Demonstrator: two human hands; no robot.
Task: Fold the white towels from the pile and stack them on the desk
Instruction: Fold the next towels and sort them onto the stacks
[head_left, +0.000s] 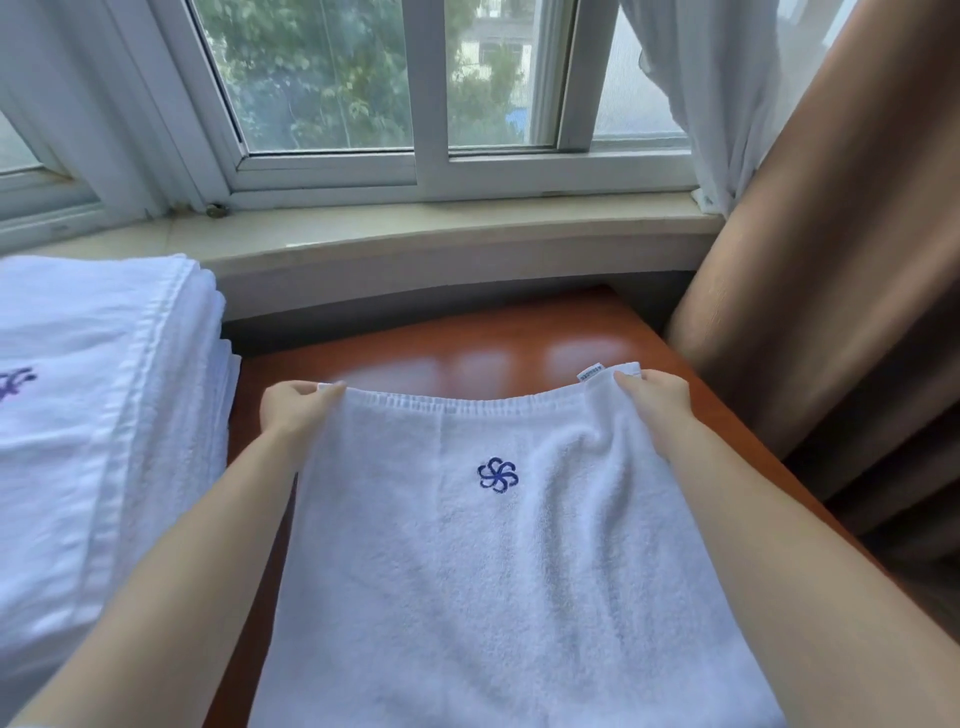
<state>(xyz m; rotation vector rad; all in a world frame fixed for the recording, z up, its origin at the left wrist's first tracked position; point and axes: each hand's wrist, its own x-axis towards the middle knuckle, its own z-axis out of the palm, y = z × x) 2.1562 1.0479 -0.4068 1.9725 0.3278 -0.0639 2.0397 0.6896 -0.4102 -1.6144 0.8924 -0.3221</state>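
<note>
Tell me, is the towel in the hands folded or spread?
Spread: the towel lies flat on the desk, both hands pinching its far corners.

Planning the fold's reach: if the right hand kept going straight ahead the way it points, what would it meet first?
Likely bare desk beyond the towel edge the right hand pinches, then the wall under the window sill; depth is unclear.

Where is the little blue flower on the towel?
In the head view the blue flower sits near the middle of the white towel, between the left hand and right hand pinching its far corners.
</note>
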